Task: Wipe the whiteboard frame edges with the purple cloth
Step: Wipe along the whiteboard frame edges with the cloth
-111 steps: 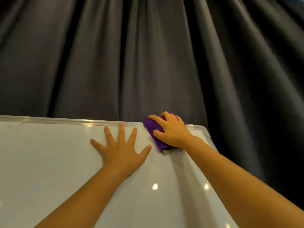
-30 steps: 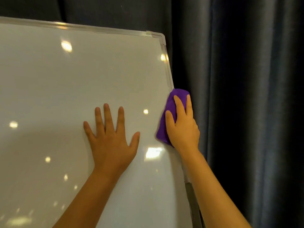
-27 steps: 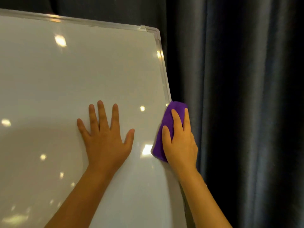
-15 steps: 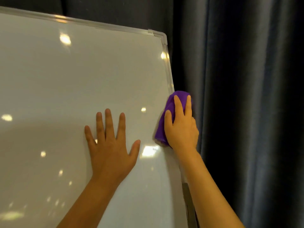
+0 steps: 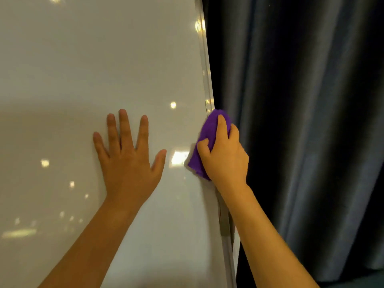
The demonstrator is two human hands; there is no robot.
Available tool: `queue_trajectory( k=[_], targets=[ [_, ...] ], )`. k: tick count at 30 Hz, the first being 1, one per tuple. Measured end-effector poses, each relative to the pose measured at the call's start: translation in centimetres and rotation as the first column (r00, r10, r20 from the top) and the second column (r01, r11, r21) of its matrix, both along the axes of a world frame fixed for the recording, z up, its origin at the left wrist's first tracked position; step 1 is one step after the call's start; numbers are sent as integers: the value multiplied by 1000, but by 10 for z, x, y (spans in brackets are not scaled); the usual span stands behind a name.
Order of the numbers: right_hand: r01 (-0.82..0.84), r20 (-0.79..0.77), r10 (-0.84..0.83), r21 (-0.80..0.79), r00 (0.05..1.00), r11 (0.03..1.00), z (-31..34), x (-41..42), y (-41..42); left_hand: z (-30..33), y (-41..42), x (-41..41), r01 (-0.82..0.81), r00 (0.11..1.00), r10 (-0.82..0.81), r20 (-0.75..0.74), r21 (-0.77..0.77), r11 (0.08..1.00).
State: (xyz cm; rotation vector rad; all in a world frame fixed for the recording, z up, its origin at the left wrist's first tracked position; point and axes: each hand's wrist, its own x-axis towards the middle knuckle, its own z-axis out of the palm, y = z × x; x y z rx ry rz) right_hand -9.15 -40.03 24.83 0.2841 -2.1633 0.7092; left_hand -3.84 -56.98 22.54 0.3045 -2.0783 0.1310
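The whiteboard [image 5: 104,69] fills the left of the head view, and its silver frame edge [image 5: 204,59] runs down the right side. My right hand [image 5: 225,156] grips the purple cloth [image 5: 205,142] and presses it against that right frame edge, fingers curled around the edge. The frame under the cloth is hidden. My left hand [image 5: 128,161] lies flat on the board surface with fingers spread, a little left of the cloth and apart from it.
A dark grey pleated curtain [image 5: 301,121] hangs right behind and beside the board, close to my right hand. Ceiling lights reflect as bright spots on the glossy board. A grey bracket [image 5: 225,225] sits on the frame below my right wrist.
The cloth moved from the top edge round the corner and down the right edge. The top corner has left the view. My right fingers have curled round the cloth.
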Motion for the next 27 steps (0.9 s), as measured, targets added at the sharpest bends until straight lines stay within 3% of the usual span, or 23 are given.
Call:
queue_trajectory(
  k=[5, 10, 16, 22, 27],
  targets=[
    [143, -29, -141, 313, 990, 939, 37, 1, 19, -7, 10, 1, 18, 1000, -19, 12, 25, 1000],
    [163, 14, -175, 302, 984, 939, -25, 24, 28, -10, 12, 2, 19, 1000, -20, 23, 26, 999],
    [351, -240, -282, 331, 929, 876, -87, 45, 19, -16, 6, 10, 61, 996, -60, 65, -14, 998],
    [307, -222, -269, 159, 937, 939, -125, 53, 12, -22, -2, 15, 128, 986, -120, 114, -58, 990],
    [156, -125, -181, -189, 976, 969, -164, 69, 5, -45, -9, 25, 157, 977, -141, 157, -99, 983]
  ],
)
